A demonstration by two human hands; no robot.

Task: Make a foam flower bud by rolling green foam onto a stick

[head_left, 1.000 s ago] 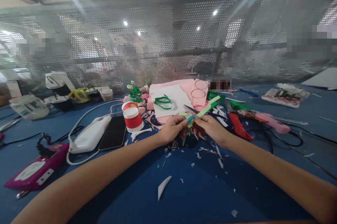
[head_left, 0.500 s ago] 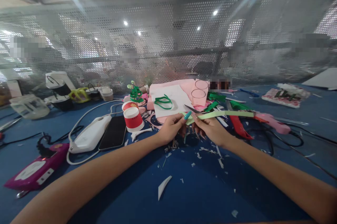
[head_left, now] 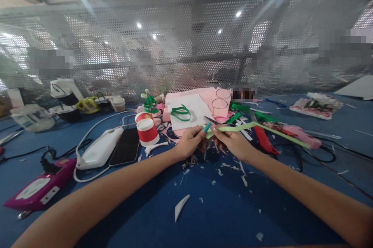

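I see left hand [head_left: 190, 142] and right hand [head_left: 234, 143] both pinching a pale green strip [head_left: 244, 127] just above the blue table [head_left: 221, 209], strip trailing rightward, clear cups [head_left: 219, 107] on pink sheet [head_left: 207, 96] behind, red cups [head_left: 147, 129] further left, contents I cannot tell

1 camera, worn on the head, looks forward and down over the blue table [head_left: 221, 217] from its near edge. The forearms [head_left: 116, 193] enter at 7 and 5 o'clock; the left hand [head_left: 190, 142] and right hand [head_left: 233, 142] meet just above centre, close by, on a light green strip [head_left: 247, 126]. A perforated screen [head_left: 186, 46] fills the far field at 12 o'clock.
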